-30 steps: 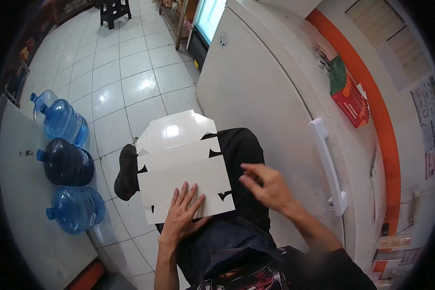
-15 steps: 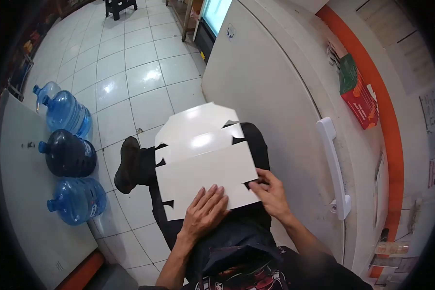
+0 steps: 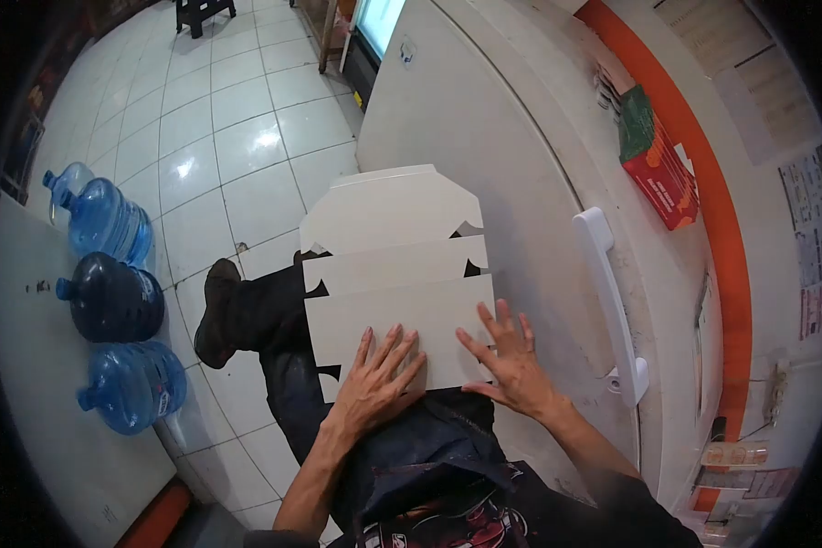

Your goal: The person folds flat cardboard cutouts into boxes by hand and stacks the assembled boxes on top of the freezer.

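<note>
A flat white die-cut cardboard box blank [image 3: 397,306] lies across my lap, with crease lines and notched tabs along both sides. Its far flap tapers to a narrower edge. My left hand [image 3: 379,370] rests on the near panel, fingers stretched out and slightly apart. At the near right corner, my right hand [image 3: 511,361] is spread, its fingertips over the panel's right edge. Neither hand grips the cardboard. Beneath it are my dark trousers [image 3: 288,379], and a dark shoe [image 3: 217,310] shows to the left.
Several large blue water bottles [image 3: 137,384] lie on the tiled floor [image 3: 233,183] at left. A big white appliance door with a white handle [image 3: 612,306] stands close on my right. A red and green box [image 3: 658,160] sits on top. A dark stool [image 3: 201,14] is at the far end.
My right hand has let go of the blank's right edge and spread its fingers. The blank's far flaps have shifted slightly away from me and to the right. My left hand stays on the near panel.
</note>
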Action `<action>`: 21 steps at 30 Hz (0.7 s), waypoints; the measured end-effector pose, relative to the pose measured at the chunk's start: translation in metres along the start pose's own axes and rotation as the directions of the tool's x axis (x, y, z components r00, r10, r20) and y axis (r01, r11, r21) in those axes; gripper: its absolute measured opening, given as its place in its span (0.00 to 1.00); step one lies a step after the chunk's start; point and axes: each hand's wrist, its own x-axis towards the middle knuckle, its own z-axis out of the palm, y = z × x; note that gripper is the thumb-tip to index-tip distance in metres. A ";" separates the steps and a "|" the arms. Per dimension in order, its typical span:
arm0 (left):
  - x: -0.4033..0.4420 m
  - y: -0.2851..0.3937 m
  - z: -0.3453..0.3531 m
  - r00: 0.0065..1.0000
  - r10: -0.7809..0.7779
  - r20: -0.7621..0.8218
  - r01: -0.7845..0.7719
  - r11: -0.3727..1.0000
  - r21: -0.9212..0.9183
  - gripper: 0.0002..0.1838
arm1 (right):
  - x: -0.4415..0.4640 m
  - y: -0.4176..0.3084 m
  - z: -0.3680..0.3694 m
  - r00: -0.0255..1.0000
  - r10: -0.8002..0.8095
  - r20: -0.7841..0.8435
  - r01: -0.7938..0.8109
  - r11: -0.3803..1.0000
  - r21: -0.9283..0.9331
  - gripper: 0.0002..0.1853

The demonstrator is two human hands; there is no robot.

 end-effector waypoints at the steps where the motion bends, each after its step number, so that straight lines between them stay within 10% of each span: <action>1: 0.000 -0.001 0.001 1.000 0.010 0.004 -0.010 1.000 0.015 0.36 | 0.002 0.004 0.005 0.999 -0.021 0.039 0.022 1.000 -0.017 0.46; 21: -0.006 -0.004 0.011 0.970 0.119 -0.212 -0.120 0.993 0.007 0.14 | 0.019 0.011 -0.003 0.974 -0.224 0.032 0.217 0.966 0.138 0.12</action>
